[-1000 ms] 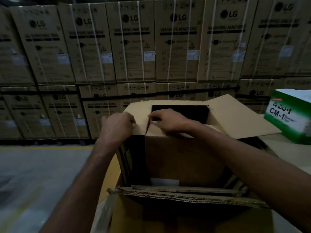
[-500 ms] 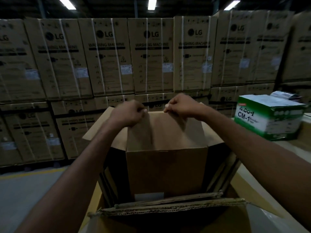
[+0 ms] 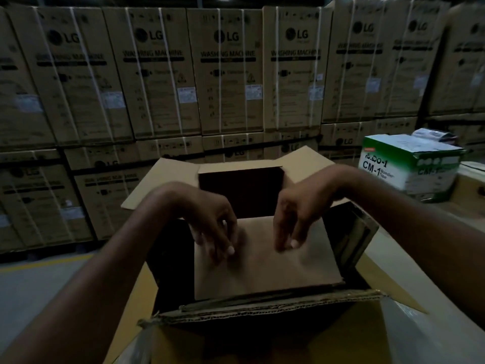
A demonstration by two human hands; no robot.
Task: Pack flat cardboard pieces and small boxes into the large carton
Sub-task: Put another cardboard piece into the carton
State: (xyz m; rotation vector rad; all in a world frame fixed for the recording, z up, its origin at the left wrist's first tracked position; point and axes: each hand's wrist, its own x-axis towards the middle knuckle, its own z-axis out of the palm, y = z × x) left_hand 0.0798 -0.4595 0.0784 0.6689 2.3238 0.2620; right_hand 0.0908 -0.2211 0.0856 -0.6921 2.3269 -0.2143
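The large carton (image 3: 275,310) stands open right below me, its torn corrugated near rim facing me. Inside it stands a small brown box (image 3: 265,261) with its top open and flaps (image 3: 162,179) spread to the far left and right. My left hand (image 3: 212,227) and my right hand (image 3: 296,219) hang over the box's near wall, fingers pointing down and touching its face. Neither hand grips anything. Flat cardboard pieces (image 3: 351,232) stand on edge between the box and the carton's right wall.
A green and white CM-1 box (image 3: 409,166) sits on a surface at the right. Stacked washing-machine cartons (image 3: 228,72) form a wall behind. Grey floor with a yellow line (image 3: 44,264) lies to the left.
Both hands let go of the small box's near flap, which they held up together half a second ago, and dropped to its near wall. The box now sits lower in the carton.
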